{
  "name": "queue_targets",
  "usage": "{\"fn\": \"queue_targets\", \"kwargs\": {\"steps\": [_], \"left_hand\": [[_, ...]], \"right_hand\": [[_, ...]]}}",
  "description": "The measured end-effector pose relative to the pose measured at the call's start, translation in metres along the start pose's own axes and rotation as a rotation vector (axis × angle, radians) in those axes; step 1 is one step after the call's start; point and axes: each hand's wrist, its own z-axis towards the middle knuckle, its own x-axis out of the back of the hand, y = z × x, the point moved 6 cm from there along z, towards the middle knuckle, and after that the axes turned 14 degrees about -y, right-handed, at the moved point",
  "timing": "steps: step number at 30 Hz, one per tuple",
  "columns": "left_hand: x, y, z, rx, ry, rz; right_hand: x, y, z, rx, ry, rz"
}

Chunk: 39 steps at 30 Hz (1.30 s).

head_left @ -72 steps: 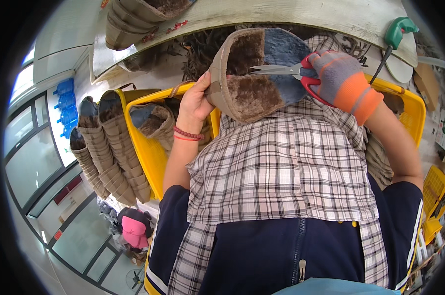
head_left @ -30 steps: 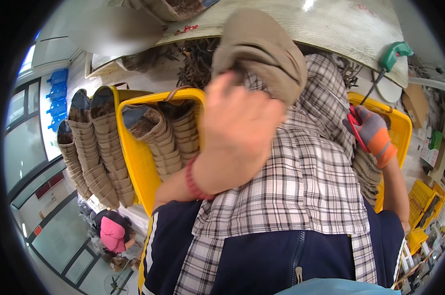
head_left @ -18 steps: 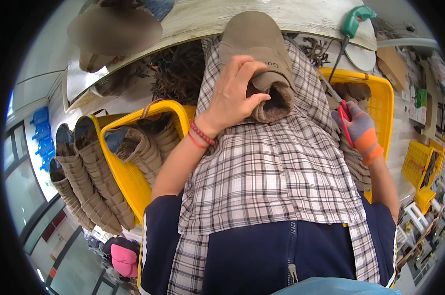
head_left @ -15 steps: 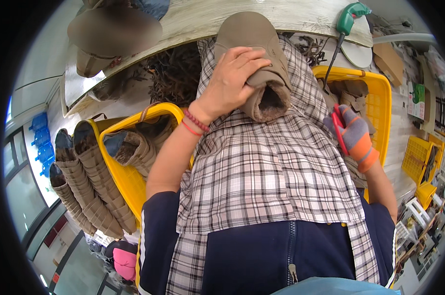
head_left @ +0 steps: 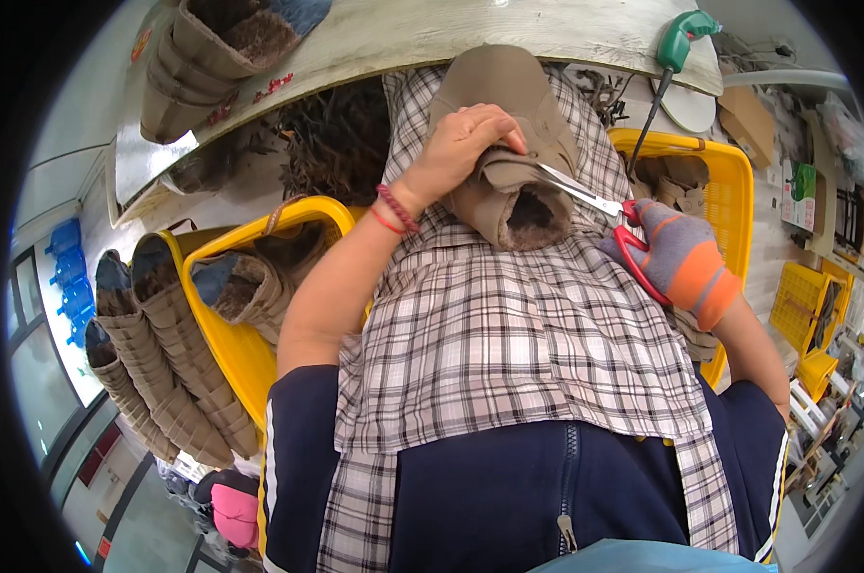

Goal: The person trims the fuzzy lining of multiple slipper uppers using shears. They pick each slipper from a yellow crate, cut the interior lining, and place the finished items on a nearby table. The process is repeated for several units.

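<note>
A brown cap (head_left: 499, 86) with a fur lining lies on my lap, brim pointing away from me. My left hand (head_left: 465, 148), bare, is closed on its folded edge, thumb and fingers pinching the fabric. In my right hand (head_left: 680, 253), which wears a grey and orange glove, is a pair of scissors (head_left: 599, 201) with red handles. The blades reach in from the right, and their tips meet the folded edge beside my left fingers. The fur-lined opening (head_left: 535, 218) of the cap faces me, just below the blades.
Yellow baskets (head_left: 224, 358) (head_left: 740, 205) holding caps stand on both sides. Stacked caps (head_left: 185, 334) lean at the left, and another stack (head_left: 188, 76) sits on the white table (head_left: 403, 36). A green corded tool (head_left: 678, 43) rests at the table's right end. Dark scraps (head_left: 336, 143) are heaped beneath.
My right hand has brought the scissors from beside the right basket up to the cap, blades now in view. The cap has shifted slightly toward me, and my left hand has lifted its folded edge.
</note>
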Motion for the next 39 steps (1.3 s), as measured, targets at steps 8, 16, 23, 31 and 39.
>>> {"fn": "queue_targets", "kwargs": {"steps": [8,16,23,31,39], "left_hand": [[0.000,0.019,-0.026,-0.100,-0.009,0.453],[0.004,-0.015,-0.018,0.119,0.128,-0.070],[0.004,-0.020,-0.017,0.129,0.239,-0.041],[0.002,-0.020,-0.013,0.141,0.261,-0.021],[0.000,-0.021,-0.012,0.123,0.279,-0.063]], "right_hand": [[-0.010,0.000,-0.011,0.061,-0.072,0.030],[-0.002,-0.016,0.001,0.018,0.005,-0.250],[-0.007,-0.021,0.010,-0.028,-0.059,-0.111],[-0.004,-0.024,0.021,-0.043,-0.097,-0.168],[0.003,-0.030,0.022,-0.067,-0.052,-0.206]]}}
